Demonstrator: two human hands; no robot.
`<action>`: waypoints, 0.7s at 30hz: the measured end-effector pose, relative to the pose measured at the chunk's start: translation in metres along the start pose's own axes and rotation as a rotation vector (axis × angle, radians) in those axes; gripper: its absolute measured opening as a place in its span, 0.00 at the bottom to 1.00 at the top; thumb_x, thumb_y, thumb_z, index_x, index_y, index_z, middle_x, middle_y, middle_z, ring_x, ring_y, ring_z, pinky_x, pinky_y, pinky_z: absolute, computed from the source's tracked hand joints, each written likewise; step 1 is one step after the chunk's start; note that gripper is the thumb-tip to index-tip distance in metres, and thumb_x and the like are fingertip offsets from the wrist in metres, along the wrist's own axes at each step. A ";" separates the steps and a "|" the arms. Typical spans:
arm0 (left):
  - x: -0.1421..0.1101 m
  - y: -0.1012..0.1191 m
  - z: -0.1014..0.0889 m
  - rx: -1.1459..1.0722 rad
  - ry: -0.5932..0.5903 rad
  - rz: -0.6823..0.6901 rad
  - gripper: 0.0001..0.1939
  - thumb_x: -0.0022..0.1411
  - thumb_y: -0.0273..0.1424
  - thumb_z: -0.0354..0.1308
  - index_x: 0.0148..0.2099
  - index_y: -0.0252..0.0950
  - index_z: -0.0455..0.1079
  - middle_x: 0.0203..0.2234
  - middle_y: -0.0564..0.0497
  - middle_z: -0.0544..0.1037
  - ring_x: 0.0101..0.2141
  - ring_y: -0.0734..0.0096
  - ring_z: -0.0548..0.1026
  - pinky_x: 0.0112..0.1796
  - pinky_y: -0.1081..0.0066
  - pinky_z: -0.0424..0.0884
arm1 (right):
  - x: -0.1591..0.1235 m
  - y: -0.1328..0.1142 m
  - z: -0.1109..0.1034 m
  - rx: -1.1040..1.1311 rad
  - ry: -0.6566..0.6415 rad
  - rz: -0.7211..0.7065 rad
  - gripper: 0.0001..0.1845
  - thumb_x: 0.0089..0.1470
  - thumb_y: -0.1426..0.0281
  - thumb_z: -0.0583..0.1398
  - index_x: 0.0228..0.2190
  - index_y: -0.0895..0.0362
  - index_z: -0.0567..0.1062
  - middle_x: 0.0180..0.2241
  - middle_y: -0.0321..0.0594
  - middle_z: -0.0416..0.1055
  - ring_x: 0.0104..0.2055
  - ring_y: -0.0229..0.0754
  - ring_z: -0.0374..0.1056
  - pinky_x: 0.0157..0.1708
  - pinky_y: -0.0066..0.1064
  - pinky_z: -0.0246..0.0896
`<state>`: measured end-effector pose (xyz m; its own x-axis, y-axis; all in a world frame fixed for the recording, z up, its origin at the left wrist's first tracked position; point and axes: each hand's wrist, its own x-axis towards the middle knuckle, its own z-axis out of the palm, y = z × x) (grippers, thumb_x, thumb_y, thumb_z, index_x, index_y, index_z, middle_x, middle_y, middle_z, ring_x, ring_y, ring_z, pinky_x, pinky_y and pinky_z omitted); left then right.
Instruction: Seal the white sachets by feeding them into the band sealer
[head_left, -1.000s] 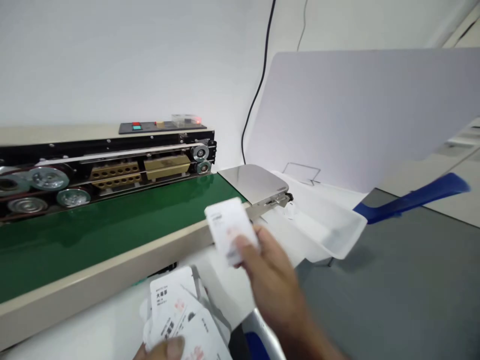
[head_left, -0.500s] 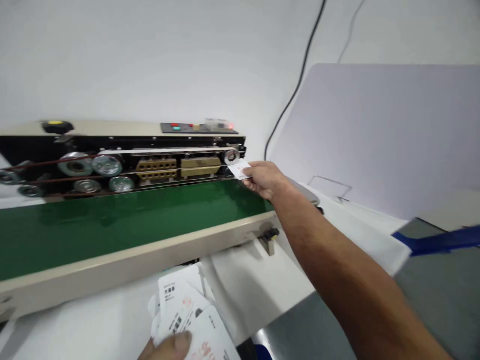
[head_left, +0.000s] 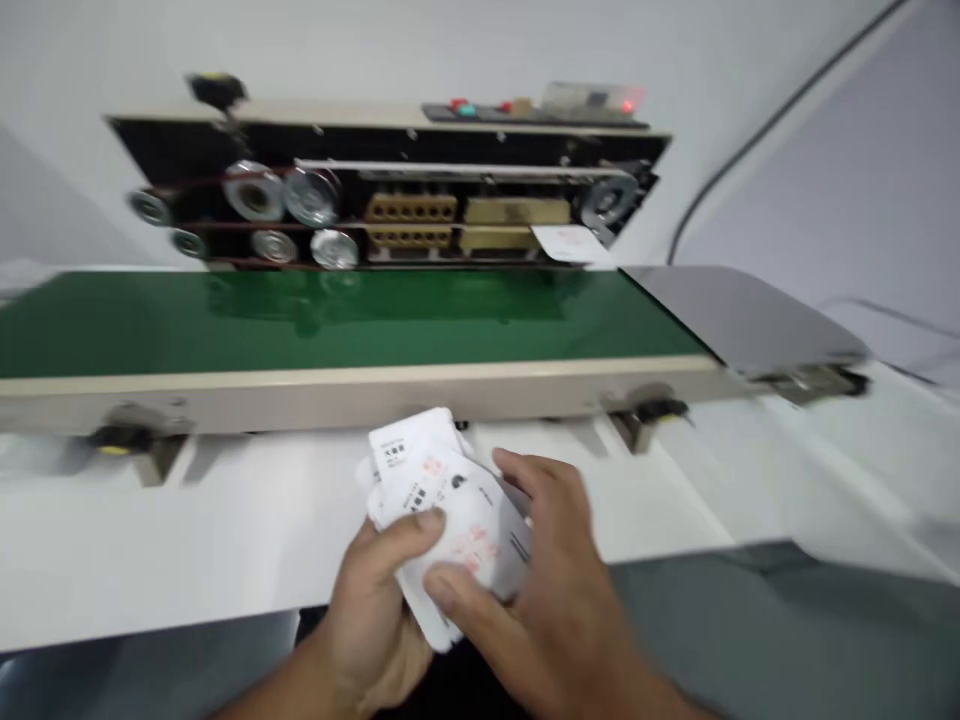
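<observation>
My left hand is closed round a fanned stack of flat white sachets with black and red print, its thumb pressed on top. My right hand is at the right side of the same stack. Its thumb lies on the top sachet and its fingers curve round that sachet's right edge; some fingertips are hidden. Beyond the hands, one separate white sachet sticks out at the right end of the band sealer, above the belt and touched by neither hand.
A green conveyor belt runs along the front of the sealer. A grey metal plate adjoins its right end. Black knobs stick out below the belt's front rail. A black cable hangs against the wall.
My right hand has let go of a sachet at the sealer's right end and come back to the stack. That sachet now sits in the sealer. The view has swung right.
</observation>
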<state>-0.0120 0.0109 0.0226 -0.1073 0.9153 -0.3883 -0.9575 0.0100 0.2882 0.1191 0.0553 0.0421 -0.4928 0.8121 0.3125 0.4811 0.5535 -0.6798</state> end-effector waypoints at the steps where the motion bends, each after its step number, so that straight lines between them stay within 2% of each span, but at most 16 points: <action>1: 0.000 -0.001 0.000 -0.009 0.007 -0.017 0.36 0.58 0.25 0.58 0.67 0.37 0.51 0.42 0.43 0.80 0.48 0.48 0.75 0.50 0.52 0.70 | -0.003 0.000 0.006 0.017 -0.032 0.036 0.38 0.46 0.61 0.66 0.55 0.52 0.58 0.49 0.49 0.59 0.50 0.57 0.60 0.47 0.54 0.62; 3: 0.002 -0.002 0.001 -0.014 0.031 -0.061 0.35 0.58 0.29 0.60 0.66 0.38 0.53 0.43 0.43 0.80 0.48 0.48 0.75 0.50 0.53 0.70 | 0.001 0.005 0.006 0.096 -0.115 0.128 0.31 0.48 0.65 0.65 0.53 0.53 0.61 0.46 0.46 0.63 0.48 0.52 0.63 0.48 0.49 0.63; 5: 0.003 -0.004 0.002 0.017 0.072 -0.098 0.32 0.60 0.33 0.60 0.65 0.37 0.57 0.44 0.42 0.80 0.47 0.47 0.76 0.49 0.53 0.72 | 0.007 0.011 -0.005 0.187 -0.196 0.189 0.27 0.51 0.67 0.64 0.52 0.53 0.64 0.45 0.42 0.66 0.45 0.48 0.65 0.49 0.46 0.63; 7: 0.002 -0.005 0.005 0.078 0.102 -0.112 0.29 0.62 0.33 0.58 0.64 0.38 0.58 0.44 0.42 0.80 0.45 0.49 0.77 0.47 0.54 0.74 | 0.009 0.017 -0.016 0.304 -0.236 0.236 0.26 0.54 0.67 0.63 0.53 0.51 0.63 0.44 0.40 0.68 0.44 0.45 0.67 0.48 0.43 0.64; 11: -0.004 -0.006 0.011 0.203 0.120 -0.110 0.28 0.65 0.27 0.53 0.65 0.44 0.55 0.45 0.44 0.79 0.41 0.52 0.79 0.34 0.59 0.79 | 0.002 0.030 -0.025 0.615 -0.159 0.376 0.34 0.55 0.65 0.63 0.59 0.49 0.56 0.43 0.39 0.69 0.41 0.41 0.68 0.42 0.38 0.66; 13: -0.006 -0.008 0.013 0.252 0.146 -0.113 0.29 0.64 0.26 0.54 0.65 0.45 0.54 0.45 0.44 0.79 0.41 0.52 0.79 0.30 0.60 0.79 | -0.002 0.035 -0.025 0.675 -0.106 0.398 0.36 0.54 0.65 0.64 0.59 0.49 0.54 0.44 0.39 0.68 0.40 0.41 0.68 0.41 0.37 0.66; 15: -0.005 -0.010 0.013 0.304 0.172 -0.101 0.31 0.63 0.26 0.56 0.66 0.45 0.53 0.44 0.45 0.79 0.41 0.52 0.78 0.31 0.60 0.79 | -0.004 0.037 -0.027 0.624 -0.111 0.377 0.34 0.55 0.66 0.63 0.59 0.49 0.55 0.43 0.40 0.69 0.41 0.41 0.68 0.41 0.37 0.66; 18: -0.002 -0.014 0.009 0.338 0.140 -0.065 0.34 0.62 0.28 0.59 0.67 0.46 0.51 0.43 0.45 0.79 0.41 0.52 0.78 0.37 0.59 0.78 | -0.004 0.037 -0.030 0.448 -0.163 0.345 0.32 0.55 0.69 0.62 0.58 0.50 0.56 0.41 0.38 0.71 0.40 0.42 0.69 0.40 0.37 0.66; 21: 0.000 -0.014 0.005 0.320 0.120 -0.045 0.33 0.62 0.28 0.58 0.66 0.47 0.52 0.47 0.45 0.77 0.42 0.52 0.77 0.38 0.58 0.78 | -0.004 0.035 -0.033 0.280 -0.135 0.359 0.32 0.54 0.69 0.62 0.57 0.51 0.58 0.38 0.37 0.71 0.37 0.42 0.69 0.36 0.35 0.65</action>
<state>0.0030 0.0124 0.0228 -0.1163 0.8573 -0.5016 -0.8314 0.1922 0.5213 0.1618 0.0775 0.0397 -0.4301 0.9013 -0.0511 0.4333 0.1564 -0.8876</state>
